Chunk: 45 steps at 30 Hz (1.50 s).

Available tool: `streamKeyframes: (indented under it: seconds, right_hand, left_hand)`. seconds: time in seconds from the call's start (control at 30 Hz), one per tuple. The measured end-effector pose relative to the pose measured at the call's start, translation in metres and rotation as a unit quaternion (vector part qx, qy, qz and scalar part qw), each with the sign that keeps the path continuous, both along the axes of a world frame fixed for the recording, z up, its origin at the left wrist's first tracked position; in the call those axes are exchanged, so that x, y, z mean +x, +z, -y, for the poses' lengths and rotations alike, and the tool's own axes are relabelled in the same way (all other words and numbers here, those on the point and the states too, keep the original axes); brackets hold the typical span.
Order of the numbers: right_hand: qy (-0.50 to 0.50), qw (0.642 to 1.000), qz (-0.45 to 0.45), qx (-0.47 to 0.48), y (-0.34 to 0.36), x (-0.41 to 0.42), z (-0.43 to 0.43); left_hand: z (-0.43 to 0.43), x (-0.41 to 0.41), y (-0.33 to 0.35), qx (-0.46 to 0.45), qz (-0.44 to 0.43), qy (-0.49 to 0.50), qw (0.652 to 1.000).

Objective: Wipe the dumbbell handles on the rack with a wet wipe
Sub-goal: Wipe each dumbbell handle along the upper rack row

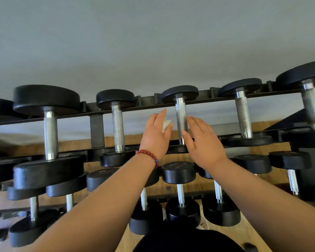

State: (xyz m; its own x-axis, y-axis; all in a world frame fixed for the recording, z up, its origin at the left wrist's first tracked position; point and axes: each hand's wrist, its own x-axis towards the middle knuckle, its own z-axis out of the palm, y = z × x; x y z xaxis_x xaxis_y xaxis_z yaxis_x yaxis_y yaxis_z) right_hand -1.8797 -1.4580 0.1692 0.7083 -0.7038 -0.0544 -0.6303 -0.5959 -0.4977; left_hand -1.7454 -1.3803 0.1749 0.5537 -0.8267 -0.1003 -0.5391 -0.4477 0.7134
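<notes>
The wet wipe (pixel 166 125) was a small white wad tucked in the left hand (pixel 156 135), pinched between the thumb and the inner side of the fingers, which were stretched almost straight. It sat just left of the middle dumbbell handle (pixel 181 117) on the top row, close to the bare metal; whether it touched the metal could not be told. That handle was shiny and knurled, running from near to far between two black round weights. The right hand (pixel 204 142) was on the handle's right side, spread flat with straight fingers and gripping nothing, its thumb lying across the near end of the handle. A red bead bracelet (pixel 149 155) circled the left wrist.

The black rack (pixel 149 104) carried more dumbbells either side: one just to the left (pixel 118 128), one to the right (pixel 243 117), and bigger ones further out. A lower row of dumbbells (pixel 178 172) sat nearer, beneath the forearms. A grey wall (pixel 153 42) stood behind the rack.
</notes>
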Motion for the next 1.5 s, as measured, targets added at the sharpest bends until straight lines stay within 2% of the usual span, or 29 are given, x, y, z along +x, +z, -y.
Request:
streamKeyframes:
  seconds: [0.27, 0.6, 0.93, 1.13, 1.27, 1.33, 1.43, 1.47, 1.5]
  right_hand:
    - [-0.062, 0.993, 0.065, 0.080, -0.016, 0.008, -0.001]
    - [-0.047, 0.993, 0.068, 0.088, -0.023, 0.008, 0.006]
    - [-0.047, 0.991, 0.083, 0.099, -0.036, 0.007, 0.006]
    - [-0.052, 0.990, 0.092, 0.093, -0.039, 0.007, 0.006]
    - [-0.052, 0.989, 0.095, 0.096, -0.039, 0.007, 0.006]
    - [-0.054, 0.989, 0.099, 0.100, -0.039, 0.008, 0.006]
    - [-0.058, 0.987, 0.104, 0.105, -0.038, 0.008, 0.006]
    - [-0.059, 0.987, 0.104, 0.105, -0.038, 0.008, 0.006]
    - [-0.059, 0.987, 0.103, 0.106, -0.038, 0.008, 0.006]
  left_hand:
    - [0.028, 0.008, -0.009, -0.029, -0.131, 0.070, 0.988]
    - [0.050, -0.002, -0.015, -0.067, -0.323, 0.158, 0.931]
    - [0.054, 0.003, -0.012, -0.021, -0.299, 0.105, 0.948]
    - [0.071, 0.009, -0.002, -0.028, -0.312, 0.138, 0.940]
    - [0.059, 0.002, -0.010, -0.018, -0.307, 0.114, 0.945]
    - [0.053, 0.001, -0.012, -0.030, -0.338, 0.113, 0.934]
    - [0.062, 0.001, -0.005, -0.057, -0.426, 0.175, 0.886]
    - [0.067, 0.001, -0.003, -0.056, -0.432, 0.190, 0.880]
    - [0.070, -0.001, 0.000, -0.044, -0.415, 0.188, 0.889]
